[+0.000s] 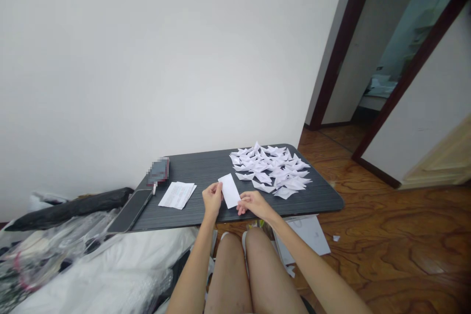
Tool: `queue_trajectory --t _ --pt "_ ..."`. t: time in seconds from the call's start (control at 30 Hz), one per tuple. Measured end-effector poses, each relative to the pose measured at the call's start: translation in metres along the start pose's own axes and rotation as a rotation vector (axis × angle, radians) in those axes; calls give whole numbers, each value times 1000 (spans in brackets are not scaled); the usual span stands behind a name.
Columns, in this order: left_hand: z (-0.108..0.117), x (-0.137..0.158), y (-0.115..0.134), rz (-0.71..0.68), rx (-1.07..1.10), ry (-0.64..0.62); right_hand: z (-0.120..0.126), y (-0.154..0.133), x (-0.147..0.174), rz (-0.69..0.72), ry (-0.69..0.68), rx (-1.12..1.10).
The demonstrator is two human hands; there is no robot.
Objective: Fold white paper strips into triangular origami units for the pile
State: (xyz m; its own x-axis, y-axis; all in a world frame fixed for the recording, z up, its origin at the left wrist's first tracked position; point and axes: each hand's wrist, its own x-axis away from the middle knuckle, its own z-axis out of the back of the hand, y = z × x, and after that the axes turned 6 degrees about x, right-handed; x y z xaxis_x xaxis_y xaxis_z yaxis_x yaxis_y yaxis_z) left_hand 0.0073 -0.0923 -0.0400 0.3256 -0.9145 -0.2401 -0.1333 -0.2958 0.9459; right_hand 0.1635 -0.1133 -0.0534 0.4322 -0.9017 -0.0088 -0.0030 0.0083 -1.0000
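Note:
Between my two hands a small white sheet of paper [229, 191] is held tilted above the front of the dark table. Its left edge is pinched by my left hand [212, 198], thumb on top. At the lower right corner, my right hand [252, 203] grips it with curled fingers. Many folded white paper boats [270, 167] crowd the table's right side, just beyond my right hand. Left of my left hand lies a stack of paper sheets [177, 195] with faint printed lines.
On the dark table [206, 167], a blurred dark object [159, 170] and a black phone-like slab [134, 210] lie at the left. A white wall [165, 59] stands behind. Plastic-wrapped bundles [91, 265] fill the lower left. Papers [307, 235] lie on the wooden floor [375, 235].

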Motion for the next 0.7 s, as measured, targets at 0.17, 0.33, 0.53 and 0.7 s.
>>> queue_trajectory --t 0.17,0.33,0.53,0.7 --pt "6 0 4 -11 -27 -13 22 -10 10 -29 -43 71" --pt "-7 12 9 32 -66 -242 23 -17 -5 46 95 169" --pt "-10 17 5 117 -58 -413 15 -8 -20 98 258 161" --pt "-8 18 3 150 -68 -436 19 4 -13 90 183 49"
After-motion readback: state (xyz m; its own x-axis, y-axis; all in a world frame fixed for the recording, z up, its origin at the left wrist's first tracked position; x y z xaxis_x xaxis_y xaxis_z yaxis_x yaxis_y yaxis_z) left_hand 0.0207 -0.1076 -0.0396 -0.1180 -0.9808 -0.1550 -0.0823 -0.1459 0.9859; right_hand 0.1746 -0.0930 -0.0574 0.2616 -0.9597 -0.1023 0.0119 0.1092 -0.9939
